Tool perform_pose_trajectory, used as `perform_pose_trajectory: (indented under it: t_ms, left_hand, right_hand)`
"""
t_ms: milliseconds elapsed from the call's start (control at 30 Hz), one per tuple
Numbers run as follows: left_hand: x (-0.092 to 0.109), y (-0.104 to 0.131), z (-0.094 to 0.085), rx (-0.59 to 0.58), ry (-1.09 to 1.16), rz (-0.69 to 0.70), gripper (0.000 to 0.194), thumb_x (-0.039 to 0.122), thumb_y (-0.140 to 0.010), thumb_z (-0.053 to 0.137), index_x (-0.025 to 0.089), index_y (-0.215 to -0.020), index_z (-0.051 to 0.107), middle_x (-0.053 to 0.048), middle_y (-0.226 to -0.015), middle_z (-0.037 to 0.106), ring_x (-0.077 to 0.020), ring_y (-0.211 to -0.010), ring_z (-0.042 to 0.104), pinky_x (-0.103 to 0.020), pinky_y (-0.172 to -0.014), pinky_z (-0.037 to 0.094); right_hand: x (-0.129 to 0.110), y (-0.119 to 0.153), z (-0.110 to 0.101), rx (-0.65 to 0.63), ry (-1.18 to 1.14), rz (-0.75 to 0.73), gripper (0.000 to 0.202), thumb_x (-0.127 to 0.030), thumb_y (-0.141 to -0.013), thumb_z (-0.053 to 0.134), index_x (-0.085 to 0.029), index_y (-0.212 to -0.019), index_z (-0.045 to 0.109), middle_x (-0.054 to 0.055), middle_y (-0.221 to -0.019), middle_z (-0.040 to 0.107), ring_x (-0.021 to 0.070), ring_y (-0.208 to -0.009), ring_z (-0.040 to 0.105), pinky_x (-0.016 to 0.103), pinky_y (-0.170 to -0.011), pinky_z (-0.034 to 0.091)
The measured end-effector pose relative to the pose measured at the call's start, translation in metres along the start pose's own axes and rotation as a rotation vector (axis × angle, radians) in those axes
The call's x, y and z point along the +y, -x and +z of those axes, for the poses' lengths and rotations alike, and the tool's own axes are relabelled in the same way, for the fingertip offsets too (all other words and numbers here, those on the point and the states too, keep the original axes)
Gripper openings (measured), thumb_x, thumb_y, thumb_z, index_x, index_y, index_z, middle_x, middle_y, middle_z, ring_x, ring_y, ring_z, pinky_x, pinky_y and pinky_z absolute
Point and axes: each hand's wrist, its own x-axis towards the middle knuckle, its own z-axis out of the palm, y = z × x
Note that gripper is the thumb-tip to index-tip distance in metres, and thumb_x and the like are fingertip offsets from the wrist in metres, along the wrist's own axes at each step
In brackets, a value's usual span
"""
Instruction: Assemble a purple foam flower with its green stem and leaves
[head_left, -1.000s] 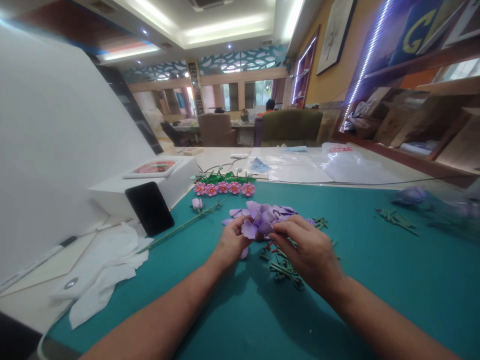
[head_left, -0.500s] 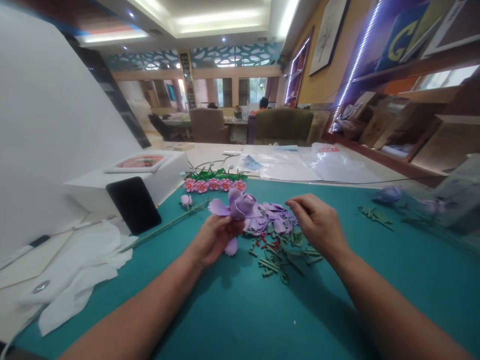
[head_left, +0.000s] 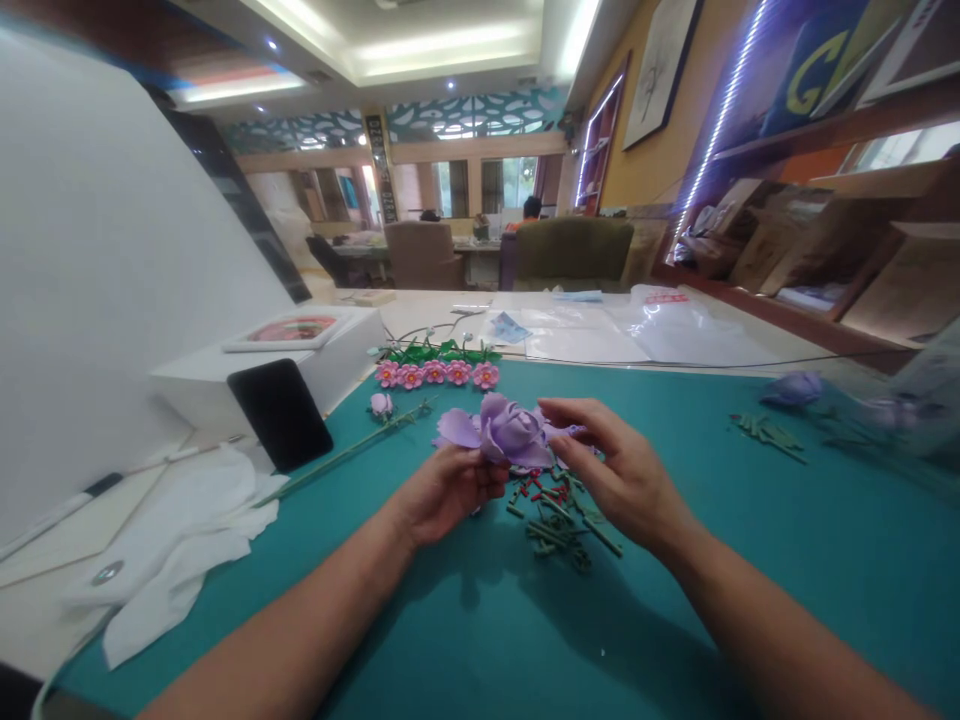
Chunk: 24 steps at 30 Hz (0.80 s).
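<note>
My left hand (head_left: 454,490) grips a purple toy flower (head_left: 511,432) from below, fingers curled under its layered petals. Broad lilac petals spread from its left side. My right hand (head_left: 619,465) is at the flower's right edge, with thumb and fingers closed around the outer petals there. Behind the right fingers, a heap of loose purple petals is mostly hidden. Just below the flower lie green stem pieces (head_left: 555,530) and small red connectors (head_left: 551,492) on the green mat (head_left: 480,630).
Pink flowers (head_left: 435,372) line the mat's back edge. On the left are a long green stem (head_left: 352,440), a purple bud (head_left: 381,405), a black tablet (head_left: 279,415) and a crumpled white sheet (head_left: 187,540). Leaf pieces (head_left: 769,435) and another purple flower (head_left: 795,388) lie right.
My right hand has moved left from above the petal heap to the flower, its fingers now at the petals. The left hand has shifted slightly right, with the flower turned.
</note>
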Motion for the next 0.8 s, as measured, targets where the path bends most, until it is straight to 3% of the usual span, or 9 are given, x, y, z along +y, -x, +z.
perform_pose_trajectory:
  t_ms: [200,600,800]
  left_hand:
    - [-0.002,-0.001,0.002,0.031,-0.019,-0.002,0.02,0.022,-0.06,0.082,0.013,-0.074,0.07,-0.004,-0.072,0.069,-0.0154,-0.072,0.064,-0.027,-0.072,0.048]
    - [-0.003,0.0,0.011,0.063,-0.061,0.094,0.035,0.019,-0.057,0.084,0.016,-0.086,0.066,-0.001,-0.075,0.066,-0.0121,-0.07,0.06,-0.022,-0.066,0.047]
    - [-0.004,-0.001,0.011,0.079,-0.05,0.135,0.032,0.02,-0.057,0.085,0.014,-0.082,0.066,-0.001,-0.071,0.064,-0.0113,-0.067,0.059,-0.022,-0.064,0.048]
  right_hand:
    - [-0.004,0.005,0.005,0.02,0.154,-0.179,0.028,-0.03,-0.092,0.051,-0.027,-0.119,0.061,0.007,-0.116,0.064,0.0222,-0.109,0.057,0.042,-0.092,0.049]
    - [-0.002,0.006,0.007,0.053,0.241,-0.202,0.029,-0.033,-0.093,0.049,-0.025,-0.118,0.062,0.008,-0.113,0.065,0.0237,-0.105,0.059,0.042,-0.088,0.051]
    - [-0.002,0.007,0.008,0.056,0.265,-0.182,0.031,-0.035,-0.093,0.048,-0.026,-0.118,0.063,0.009,-0.112,0.065,0.0258,-0.105,0.059,0.044,-0.088,0.05]
